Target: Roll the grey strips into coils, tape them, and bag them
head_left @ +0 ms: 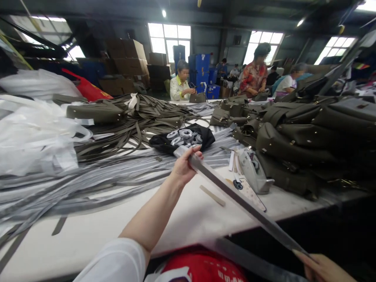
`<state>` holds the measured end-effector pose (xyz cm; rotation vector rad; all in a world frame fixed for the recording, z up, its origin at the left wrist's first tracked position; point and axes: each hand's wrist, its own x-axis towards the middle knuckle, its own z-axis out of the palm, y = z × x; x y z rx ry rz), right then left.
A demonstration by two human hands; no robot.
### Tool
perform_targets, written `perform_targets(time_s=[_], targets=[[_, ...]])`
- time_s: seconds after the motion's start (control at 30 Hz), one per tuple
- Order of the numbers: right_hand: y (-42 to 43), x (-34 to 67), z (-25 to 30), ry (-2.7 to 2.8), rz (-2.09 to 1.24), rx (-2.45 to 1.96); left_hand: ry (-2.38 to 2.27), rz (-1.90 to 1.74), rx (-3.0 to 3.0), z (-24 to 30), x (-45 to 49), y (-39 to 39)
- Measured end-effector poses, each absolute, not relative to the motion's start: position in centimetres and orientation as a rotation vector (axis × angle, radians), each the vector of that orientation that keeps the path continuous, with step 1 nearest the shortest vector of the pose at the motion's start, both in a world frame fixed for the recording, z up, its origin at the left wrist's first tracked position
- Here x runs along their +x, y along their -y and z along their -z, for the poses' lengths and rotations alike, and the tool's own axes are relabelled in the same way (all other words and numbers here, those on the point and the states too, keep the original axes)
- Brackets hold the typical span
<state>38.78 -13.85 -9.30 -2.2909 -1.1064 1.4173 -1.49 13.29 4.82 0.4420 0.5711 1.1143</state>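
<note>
Strap held between two hands above a work table. In the near foreground, a red bag [202,268] with pale lettering lies below the table's edge. At lower right, the right hand [321,267], partly cut off by the frame, has its fingers together on the lower part of a long dark strap [235,197] in translucent wrap. The strap rises diagonally to the left hand [185,167], whose thumb and fingers are clamped on its upper part, over the white table [114,231]. Beneath the strap, a short brown strip [212,195] lies on the table; a tape dispenser [254,172] stands beyond it to the right, beside a spotted flat item [251,194]. Just beyond the left hand, a black bag [158,143] holds grey rolls [186,134]. Wrapped straps [117,176] spread across the left side, with white plastic [35,133] at far left and unwrapped straps [158,107] heaped behind. Dark olive handbags [293,145] are piled at right. Farther back, a person in a yellow-collared top [179,88] handles a bag near blue crates [199,64]; cardboard boxes [129,55] and bright windows [169,37] lie behind.
</note>
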Motion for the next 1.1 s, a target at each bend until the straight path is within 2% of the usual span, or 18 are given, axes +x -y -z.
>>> perform_targets(time_s=[0.1, 0.17, 0.2, 0.27, 0.33, 0.4, 0.47, 0.57, 0.73, 0.83, 1.1], targets=[[12.9, 40.7, 8.9, 1.077, -0.920, -2.525, -0.565, -1.003, 0.605, -2.6, 0.2, -11.1], [11.3, 38.2, 7.2, 1.190, -0.554, -2.378, -0.518, -0.852, 0.714, -0.9, 1.6, -8.1], [10.4, 35.8, 6.0, 1.243, -0.546, -2.250, -0.487, -0.765, 0.770, 0.0, 2.3, -6.4], [8.7, 30.0, 3.8, 1.310, -0.777, -1.918, -0.410, -0.578, 0.901, 2.0, 3.5, -2.9], [7.5, 23.9, 2.0, 1.315, -1.145, -1.607, -0.303, -0.389, 1.074, 4.0, 4.5, 0.4], [6.9, 19.3, 1.2, 1.216, -1.445, -1.475, -0.219, -0.276, 1.251, 5.9, 5.0, 2.7], [7.0, 17.1, 1.2, 1.097, -1.588, -1.458, -0.178, -0.195, 1.377, 7.4, 5.0, 3.8], [8.0, 18.2, 1.6, 1.052, -1.606, -1.491, -0.275, -0.101, 1.378, 8.3, 4.0, 2.7], [9.9, 23.1, 0.6, 1.300, -1.705, -1.653, -0.543, -0.111, 0.948, 7.0, 0.7, -3.4], [10.2, 24.1, -0.2, 1.478, -1.715, -1.738, -0.399, 0.086, 0.752, 6.0, -0.3, -6.0], [8.9, 25.7, -0.6, 1.760, -1.549, -1.858, -0.060, 0.619, 1.142, 5.0, 1.3, -4.9]])
